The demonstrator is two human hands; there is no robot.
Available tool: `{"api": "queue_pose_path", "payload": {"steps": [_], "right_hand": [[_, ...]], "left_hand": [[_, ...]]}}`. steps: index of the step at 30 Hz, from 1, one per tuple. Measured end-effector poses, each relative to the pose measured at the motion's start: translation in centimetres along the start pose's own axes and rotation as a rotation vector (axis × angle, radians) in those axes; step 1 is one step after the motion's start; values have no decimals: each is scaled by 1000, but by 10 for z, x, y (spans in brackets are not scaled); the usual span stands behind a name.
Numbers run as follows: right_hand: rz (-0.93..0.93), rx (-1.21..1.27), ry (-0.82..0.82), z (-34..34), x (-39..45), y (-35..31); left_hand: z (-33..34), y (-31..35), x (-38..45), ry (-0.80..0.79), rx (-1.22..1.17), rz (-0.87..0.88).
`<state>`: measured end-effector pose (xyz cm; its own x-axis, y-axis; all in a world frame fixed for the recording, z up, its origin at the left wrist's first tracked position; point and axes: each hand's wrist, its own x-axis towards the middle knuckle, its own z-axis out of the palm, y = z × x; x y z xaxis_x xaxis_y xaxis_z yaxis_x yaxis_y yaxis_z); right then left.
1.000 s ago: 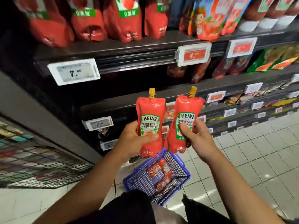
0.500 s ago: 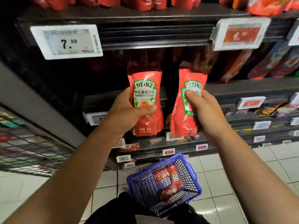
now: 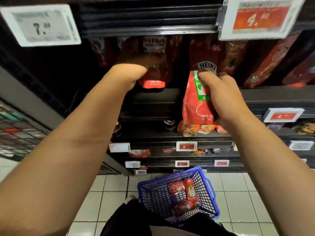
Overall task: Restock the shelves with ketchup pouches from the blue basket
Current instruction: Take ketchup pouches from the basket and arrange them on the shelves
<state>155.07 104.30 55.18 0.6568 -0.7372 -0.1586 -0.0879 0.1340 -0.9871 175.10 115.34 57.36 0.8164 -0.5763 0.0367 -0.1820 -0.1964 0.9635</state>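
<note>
Left hand (image 3: 129, 77) clamped on left pouch (image 3: 153, 79), right hand (image 3: 221, 97) clamped on right pouch (image 3: 196, 106); push both upright, deep onto shelf (image 3: 153, 97) beyond grip, release after bases sit flat.

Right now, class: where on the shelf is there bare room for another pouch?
Dark bare shelf left of the left hand and its ketchup pouch. Crowded right of the right hand and its pouch, where red packets stand.

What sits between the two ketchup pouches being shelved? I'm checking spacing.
In the head view, only a dark, bare gap of shelf separates the left hand's pouch from the right hand's pouch; they don't touch.
</note>
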Motion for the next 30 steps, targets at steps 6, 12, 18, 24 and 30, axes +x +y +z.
{"api": "queue_pose_path", "payload": {"steps": [6, 12, 18, 24, 30], "right_hand": [[44, -38, 77, 4, 17, -9], [-28, -85, 102, 15, 37, -16], [-328, -365, 108, 24, 66, -21], [-478, -668, 160, 31, 87, -26], [-440, -476, 86, 42, 96, -18]], "left_hand": [[13, -21, 13, 93, 130, 195], [18, -49, 7, 23, 142, 285], [17, -49, 9, 121, 267, 287], [19, -48, 9, 253, 371, 315], [18, -47, 9, 274, 396, 307]]}}
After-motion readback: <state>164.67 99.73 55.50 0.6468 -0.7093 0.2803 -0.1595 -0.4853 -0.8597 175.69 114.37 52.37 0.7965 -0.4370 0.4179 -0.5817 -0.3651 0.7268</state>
